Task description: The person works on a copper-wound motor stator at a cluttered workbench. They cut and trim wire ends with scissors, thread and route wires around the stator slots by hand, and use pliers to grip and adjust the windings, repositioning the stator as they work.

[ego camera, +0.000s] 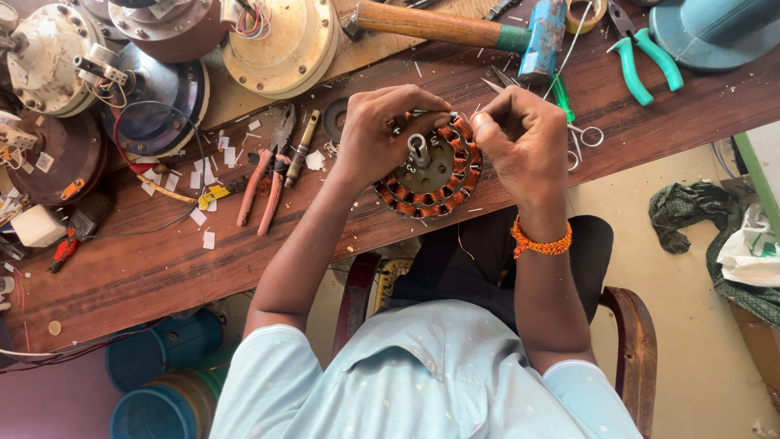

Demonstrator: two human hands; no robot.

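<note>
At the bench's near edge, the left hand (382, 134) curls over the stator (428, 169) at its ten o'clock rim, fingers closed on the copper coils. The right hand (520, 138) is pinched shut at the stator's one o'clock rim, thumb and forefinger pressed together on something too fine to make out; an orange bracelet (541, 241) rings that wrist. The stator lies flat on the wood, a round disc with no long side; its shaft (418, 149) points straight up toward the camera.

Scissors (578, 138) lie just beside the right hand at three o'clock. Pink-handled pliers (264, 183) rest near the left hand at nine o'clock. A hammer (463, 28) lies well off at twelve o'clock, its long handle running left to right, its blue head at the right. Green-handled pliers (646, 65) sit at two o'clock. Motor housings (162, 73) crowd the bench at ten o'clock.
</note>
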